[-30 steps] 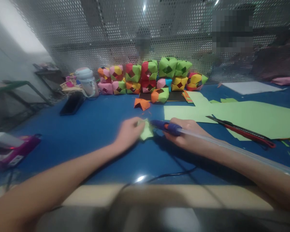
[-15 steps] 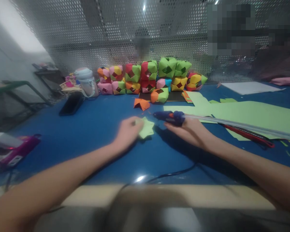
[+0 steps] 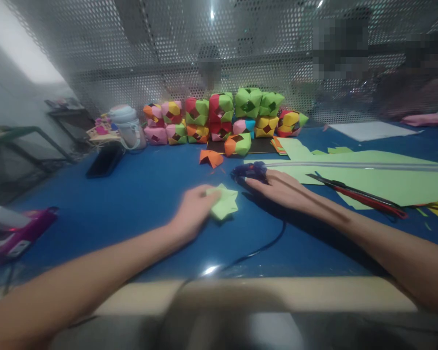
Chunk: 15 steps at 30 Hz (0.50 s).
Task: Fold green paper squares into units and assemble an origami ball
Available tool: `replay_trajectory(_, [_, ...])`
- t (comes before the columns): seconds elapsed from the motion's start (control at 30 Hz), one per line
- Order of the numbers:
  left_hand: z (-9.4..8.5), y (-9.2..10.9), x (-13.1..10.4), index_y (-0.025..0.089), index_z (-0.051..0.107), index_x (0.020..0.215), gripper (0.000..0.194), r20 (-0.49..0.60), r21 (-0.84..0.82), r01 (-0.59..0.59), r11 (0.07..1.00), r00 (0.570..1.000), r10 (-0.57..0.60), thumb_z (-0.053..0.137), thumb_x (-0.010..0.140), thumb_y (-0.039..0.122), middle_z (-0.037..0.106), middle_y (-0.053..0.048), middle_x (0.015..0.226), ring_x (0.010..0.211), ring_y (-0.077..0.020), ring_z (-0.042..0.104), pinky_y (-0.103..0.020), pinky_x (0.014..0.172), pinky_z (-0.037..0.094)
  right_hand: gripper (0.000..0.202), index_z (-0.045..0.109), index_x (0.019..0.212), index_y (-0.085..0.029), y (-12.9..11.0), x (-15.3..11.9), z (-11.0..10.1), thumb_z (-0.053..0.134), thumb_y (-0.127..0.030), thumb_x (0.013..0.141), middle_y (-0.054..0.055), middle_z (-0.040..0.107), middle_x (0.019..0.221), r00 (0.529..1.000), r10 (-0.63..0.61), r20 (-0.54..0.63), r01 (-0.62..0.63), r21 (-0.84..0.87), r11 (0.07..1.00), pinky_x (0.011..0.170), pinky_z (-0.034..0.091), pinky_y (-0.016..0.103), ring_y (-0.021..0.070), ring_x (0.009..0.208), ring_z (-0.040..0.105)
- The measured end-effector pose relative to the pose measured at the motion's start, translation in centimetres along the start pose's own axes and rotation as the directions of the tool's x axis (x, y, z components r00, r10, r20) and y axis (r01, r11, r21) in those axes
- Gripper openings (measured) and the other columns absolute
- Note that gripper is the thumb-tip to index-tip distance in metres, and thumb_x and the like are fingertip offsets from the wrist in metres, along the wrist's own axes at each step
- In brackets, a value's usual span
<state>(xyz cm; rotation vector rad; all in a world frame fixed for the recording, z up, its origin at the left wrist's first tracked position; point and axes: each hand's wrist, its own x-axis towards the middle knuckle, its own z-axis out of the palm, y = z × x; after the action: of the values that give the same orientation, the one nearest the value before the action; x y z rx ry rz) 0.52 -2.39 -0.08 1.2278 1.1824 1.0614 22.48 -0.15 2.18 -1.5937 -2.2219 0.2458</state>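
Your left hand (image 3: 193, 210) is pinching one edge of the folded green paper (image 3: 227, 203) over the blue table (image 3: 146, 194), probably feeling something light, crisp and easily crushed, best taken gently by its rim, while slightly farther your right hand (image 3: 286, 188) is curling its fingers around the glue gun (image 3: 248, 171).

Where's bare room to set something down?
The blue tabletop between the flat black phone, boxy magenta object and left hand looks bare. So does a smaller patch between the pale-green folded-paper piece and thin black cable. Crowded: multicoloured folded-paper blocks at the back; large pale-green paper sheets and a long red-and-black tool at right.
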Motion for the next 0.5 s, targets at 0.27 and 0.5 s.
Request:
replay_trajectory(0.27, [0.1, 0.1, -0.2, 0.013, 0.068, 0.081, 0.022, -0.023, 0.013, -0.041, 0.999, 0.999, 0.042, 0.069, 0.072, 0.033, 0.069, -0.006, 0.074, 0.063, -0.0145, 0.061, -0.026, 0.059, 0.046, 0.034, 0.052, 0.058, -0.021, -2.7, -3.1, -3.9, 0.051, -0.044, 0.083, 0.001, 0.054, 0.052, 0.988, 0.008, 0.151, 0.011, -0.123, 0.992, 0.049, 0.031, 0.026, 0.0138, 0.048, 0.045])
replay_trajectory(0.5, [1.0, 1.0, -1.7, 0.016, 0.070, 0.077, 0.022, 0.038, 0.183, -0.138, 0.973, 0.990, 0.133, 0.067, 0.074, 0.037, 0.068, -0.003, 0.074, 0.065, -0.0138, 0.057, -0.026, 0.062, 0.044, 0.020, 0.057, 0.082, -0.017, -5.2, -2.9, -0.7, 0.056, -0.037, 0.077, 0.002, 0.063, 0.074, 1.000, -0.018, 0.023, 0.004, 0.502, 0.865, 0.060, 0.043, 0.025, 0.0137, 0.065, 0.055])
